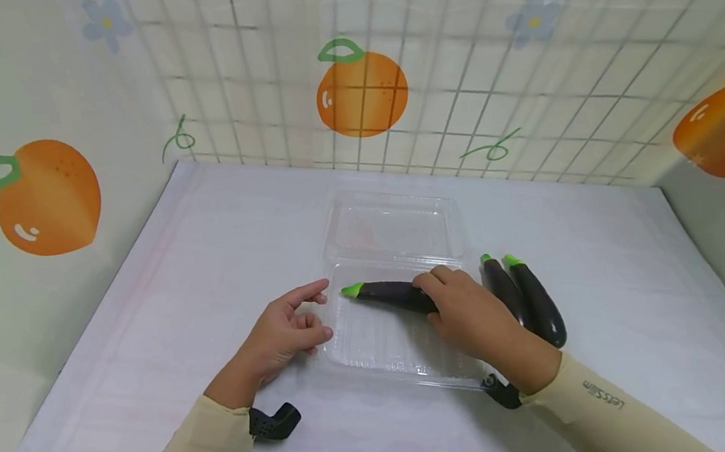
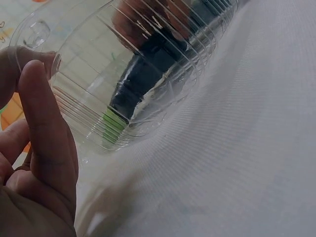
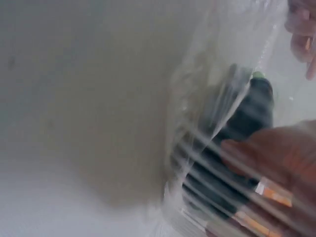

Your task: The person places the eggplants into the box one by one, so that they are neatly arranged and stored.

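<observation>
My right hand (image 1: 473, 310) holds a dark purple eggplant (image 1: 397, 294) inside the base of a clear plastic clamshell box (image 1: 376, 347). Its green stem end points left, and the fingers cover its right part. In the right wrist view, the thumb (image 3: 242, 155) lies along the eggplant (image 3: 252, 113), seen partly through the ribbed plastic wall. My left hand (image 1: 283, 332) is at the box's left edge, forefinger and thumb spread apart, fingertips right at the rim. Through the box in the left wrist view, the green stem (image 2: 113, 126) shows low near the wall.
Two more eggplants (image 1: 539, 303) lie side by side on the white cloth right of the box, partly behind the right hand. The box's lid (image 1: 389, 226) lies folded back behind the base. A wire grid (image 1: 455, 96) under a fruit-printed sheet stands at the back.
</observation>
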Demonstrator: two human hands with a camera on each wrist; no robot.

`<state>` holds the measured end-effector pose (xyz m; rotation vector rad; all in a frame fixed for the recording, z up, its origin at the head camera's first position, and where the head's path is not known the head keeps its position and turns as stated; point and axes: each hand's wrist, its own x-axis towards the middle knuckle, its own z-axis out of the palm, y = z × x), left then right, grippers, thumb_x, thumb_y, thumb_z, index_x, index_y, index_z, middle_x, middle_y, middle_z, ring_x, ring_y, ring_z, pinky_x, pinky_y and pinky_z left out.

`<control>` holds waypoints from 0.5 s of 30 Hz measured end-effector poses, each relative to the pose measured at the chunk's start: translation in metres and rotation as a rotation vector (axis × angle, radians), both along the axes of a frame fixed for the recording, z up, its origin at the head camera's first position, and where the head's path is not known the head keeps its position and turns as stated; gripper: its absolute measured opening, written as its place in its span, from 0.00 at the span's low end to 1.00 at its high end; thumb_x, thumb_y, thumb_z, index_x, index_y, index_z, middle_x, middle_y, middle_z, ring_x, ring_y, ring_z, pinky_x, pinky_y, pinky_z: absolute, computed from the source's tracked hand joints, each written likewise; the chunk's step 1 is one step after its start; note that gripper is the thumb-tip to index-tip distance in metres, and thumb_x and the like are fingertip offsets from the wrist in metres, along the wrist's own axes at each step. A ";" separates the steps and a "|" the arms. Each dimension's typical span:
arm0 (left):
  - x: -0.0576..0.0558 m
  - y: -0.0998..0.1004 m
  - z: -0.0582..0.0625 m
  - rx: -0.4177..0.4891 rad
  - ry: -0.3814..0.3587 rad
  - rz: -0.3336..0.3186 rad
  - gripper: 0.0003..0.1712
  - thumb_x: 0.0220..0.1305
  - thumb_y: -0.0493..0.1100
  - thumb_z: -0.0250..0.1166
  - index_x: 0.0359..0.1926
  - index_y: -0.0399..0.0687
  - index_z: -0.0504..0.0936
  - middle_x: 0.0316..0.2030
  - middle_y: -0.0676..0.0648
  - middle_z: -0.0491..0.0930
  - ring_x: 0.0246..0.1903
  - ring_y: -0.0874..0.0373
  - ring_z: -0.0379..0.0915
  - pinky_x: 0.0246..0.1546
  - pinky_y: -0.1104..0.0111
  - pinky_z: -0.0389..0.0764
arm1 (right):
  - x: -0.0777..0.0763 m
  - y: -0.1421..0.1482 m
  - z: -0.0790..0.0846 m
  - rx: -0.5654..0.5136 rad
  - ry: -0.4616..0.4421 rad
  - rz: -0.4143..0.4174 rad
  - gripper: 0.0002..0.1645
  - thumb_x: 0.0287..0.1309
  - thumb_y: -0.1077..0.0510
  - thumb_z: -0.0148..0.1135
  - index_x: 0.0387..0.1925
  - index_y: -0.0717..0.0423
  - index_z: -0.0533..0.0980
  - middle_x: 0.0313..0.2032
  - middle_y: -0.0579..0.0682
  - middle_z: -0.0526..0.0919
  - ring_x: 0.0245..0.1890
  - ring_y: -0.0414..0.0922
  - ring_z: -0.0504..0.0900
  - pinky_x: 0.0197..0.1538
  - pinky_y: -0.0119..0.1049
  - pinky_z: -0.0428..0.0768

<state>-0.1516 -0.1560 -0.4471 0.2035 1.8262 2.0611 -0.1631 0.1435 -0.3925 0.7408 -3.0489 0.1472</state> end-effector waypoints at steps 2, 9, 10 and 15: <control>0.000 0.000 0.001 -0.001 -0.003 0.002 0.47 0.55 0.27 0.70 0.76 0.48 0.65 0.60 0.45 0.65 0.26 0.64 0.70 0.26 0.75 0.76 | 0.001 0.000 0.001 -0.004 0.008 -0.001 0.26 0.59 0.65 0.67 0.59 0.56 0.74 0.54 0.55 0.80 0.52 0.55 0.79 0.56 0.48 0.80; 0.001 0.000 0.002 -0.011 -0.003 0.005 0.47 0.55 0.27 0.71 0.75 0.49 0.65 0.60 0.45 0.65 0.26 0.64 0.70 0.26 0.75 0.76 | 0.005 -0.003 0.004 -0.007 0.010 -0.010 0.27 0.59 0.64 0.66 0.60 0.55 0.74 0.54 0.54 0.80 0.53 0.54 0.79 0.57 0.48 0.80; 0.001 0.000 0.001 -0.010 -0.002 0.004 0.47 0.55 0.28 0.71 0.75 0.49 0.65 0.60 0.44 0.65 0.26 0.64 0.70 0.27 0.75 0.76 | 0.006 -0.003 0.004 -0.007 0.007 -0.012 0.27 0.59 0.64 0.66 0.61 0.55 0.74 0.54 0.54 0.79 0.54 0.54 0.79 0.57 0.48 0.80; 0.001 0.001 0.000 -0.003 -0.005 0.001 0.47 0.55 0.28 0.71 0.75 0.49 0.65 0.60 0.44 0.65 0.26 0.64 0.70 0.27 0.75 0.77 | 0.006 0.000 0.008 -0.097 -0.032 -0.032 0.28 0.59 0.61 0.69 0.61 0.54 0.74 0.56 0.54 0.78 0.57 0.54 0.78 0.60 0.49 0.79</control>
